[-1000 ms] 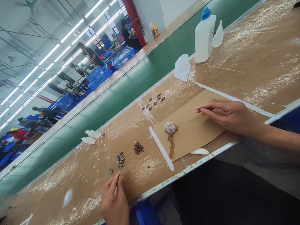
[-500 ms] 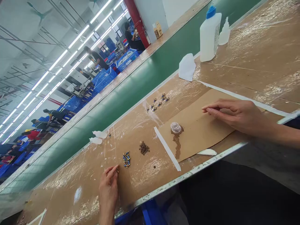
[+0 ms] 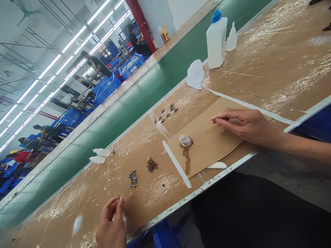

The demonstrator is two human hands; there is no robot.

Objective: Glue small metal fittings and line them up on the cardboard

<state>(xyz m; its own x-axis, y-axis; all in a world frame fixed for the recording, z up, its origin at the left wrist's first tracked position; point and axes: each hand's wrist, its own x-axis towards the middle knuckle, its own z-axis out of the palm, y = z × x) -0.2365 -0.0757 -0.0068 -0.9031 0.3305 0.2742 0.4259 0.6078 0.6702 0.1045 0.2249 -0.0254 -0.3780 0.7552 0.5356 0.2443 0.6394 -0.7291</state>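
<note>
My left hand (image 3: 111, 220) is raised over the near left of the table, thumb and forefinger pinched on a tiny dark piece (image 3: 119, 197) too small to identify. Closest to it lies a pile of small blue-and-gold parts (image 3: 132, 179), with a heap of little brown discs (image 3: 152, 165) to the right. My right hand (image 3: 240, 125) hovers at the cardboard sheet (image 3: 207, 137), its fingertips pressed together; whatever they hold, if anything, is hidden. A small clear cup (image 3: 185, 140) sits on the cardboard beside a wet brown stain.
Several blue-and-gold pieces (image 3: 167, 113) stand apart beyond the cardboard. Two small white bottles (image 3: 97, 159) lie at the far edge. A large blue-capped bottle (image 3: 216, 43), a dropper bottle (image 3: 232, 39) and white paper (image 3: 196, 74) are at the back. Other people work in the distance.
My left hand has lifted and drawn back toward me from beside the blue-and-gold pile, a tiny piece now in its fingertips. My right hand keeps its pinch. The whole view has shifted slightly.
</note>
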